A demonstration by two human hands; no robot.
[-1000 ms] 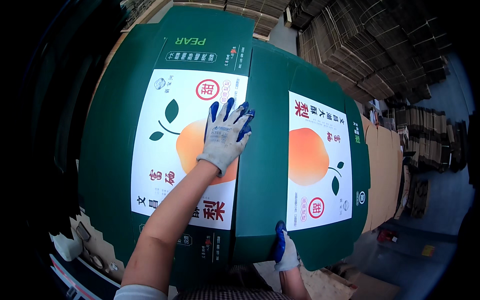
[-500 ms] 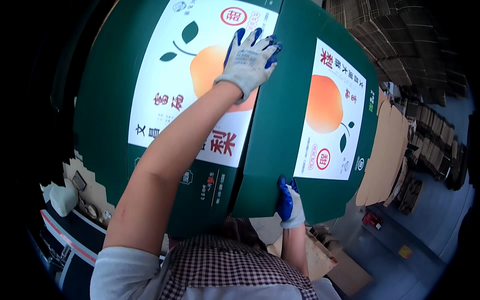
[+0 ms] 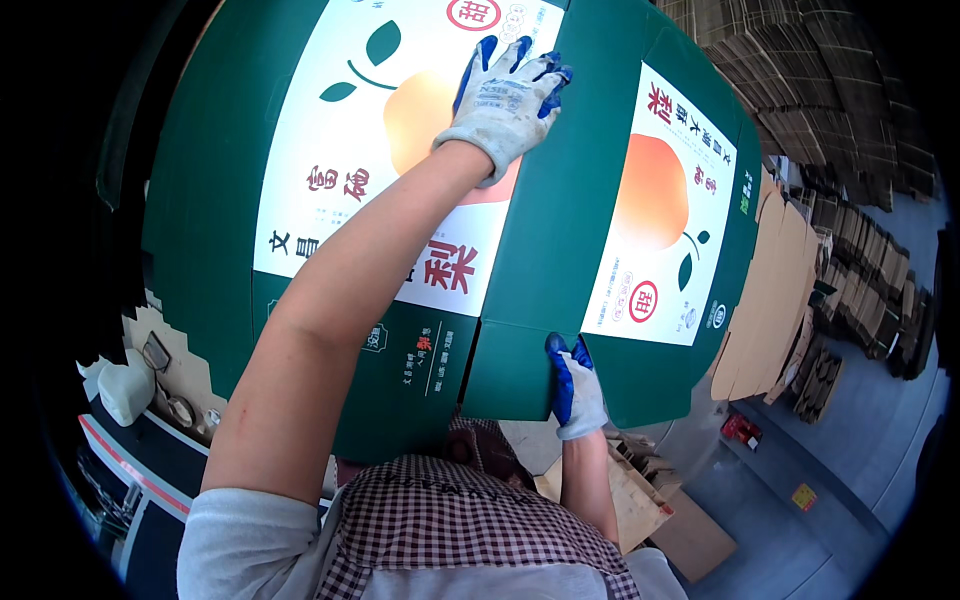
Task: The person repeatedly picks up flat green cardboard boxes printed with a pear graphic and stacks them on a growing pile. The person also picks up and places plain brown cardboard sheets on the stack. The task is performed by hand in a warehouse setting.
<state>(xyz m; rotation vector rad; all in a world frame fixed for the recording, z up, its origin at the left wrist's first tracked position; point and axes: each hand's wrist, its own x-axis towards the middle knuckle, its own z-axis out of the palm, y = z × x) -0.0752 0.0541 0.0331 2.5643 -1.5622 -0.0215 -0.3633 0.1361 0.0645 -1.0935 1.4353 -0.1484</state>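
Observation:
A large green cardboard box blank (image 3: 540, 240), flat and creased, spans the view before me. White panels with orange pears and green leaves are printed on it. My left hand (image 3: 505, 105), in a white glove with blue-coated fingers, lies on its far middle beside a crease, fingers spread. At the near edge, my right hand (image 3: 577, 390), gloved alike, grips the blank by the slot between two flaps. Some of its fingers are hidden under the board. My left forearm covers part of the left print.
Brown cardboard sheets (image 3: 765, 300) extend past the blank's right side. Tall stacks of flattened cardboard (image 3: 790, 85) stand at the far right. A red object (image 3: 740, 430) sits on the grey floor. To the left are a white plastic jug (image 3: 127, 390) and a dark surface with a red-striped edge.
The blank has shifted slightly away from me, up in the picture. Both hands have moved with it, keeping their places on the board.

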